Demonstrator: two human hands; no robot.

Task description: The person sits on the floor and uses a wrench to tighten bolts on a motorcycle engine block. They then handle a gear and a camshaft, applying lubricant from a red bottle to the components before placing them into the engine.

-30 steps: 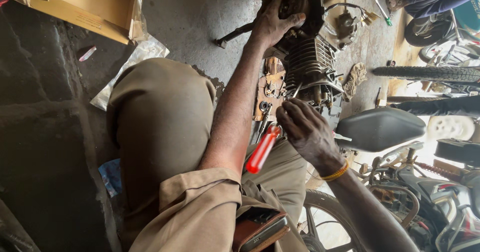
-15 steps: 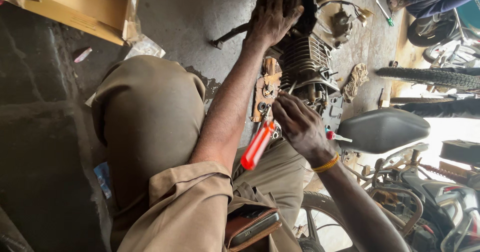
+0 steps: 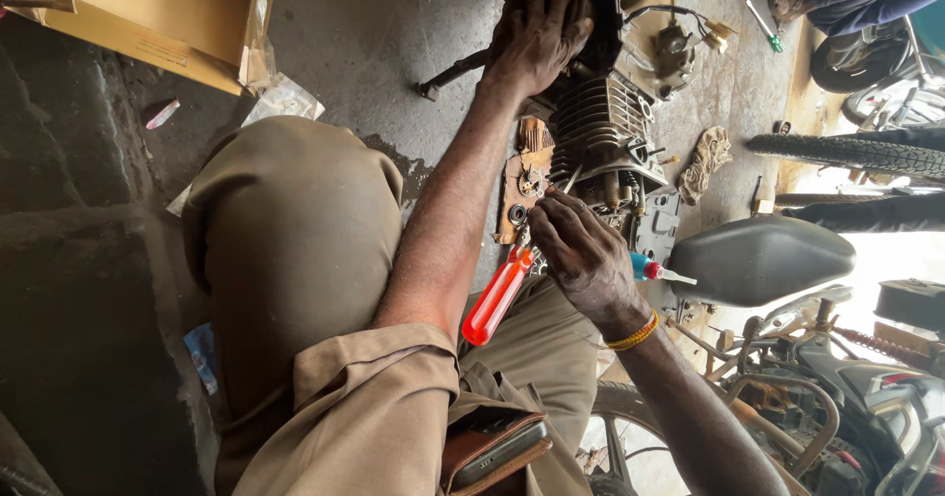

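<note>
My left hand (image 3: 539,38) reaches far forward and grips the dark upper part of a motorcycle engine (image 3: 605,127) with ribbed cooling fins that stands on the concrete floor. My right hand (image 3: 583,258), with a yellow band at the wrist, is bunched close against the engine's side. It holds a screwdriver with a translucent red handle (image 3: 495,297) near the shaft, the handle sticking out toward my knee. A brown worn gasket-like plate (image 3: 520,176) lies beside the engine, just above my right fingers. The screwdriver's tip is hidden.
My bent knee in khaki trousers (image 3: 295,230) fills the left. A black motorcycle seat (image 3: 758,258) and frame (image 3: 837,398) stand at the right, with a tyre (image 3: 856,152) beyond. A cardboard box (image 3: 148,9), a rag (image 3: 704,161), a small tube (image 3: 655,272) and a green screwdriver (image 3: 763,26) lie around.
My right hand has moved with the red screwdriver a little closer to the engine's side. My left hand stays on the engine's top.
</note>
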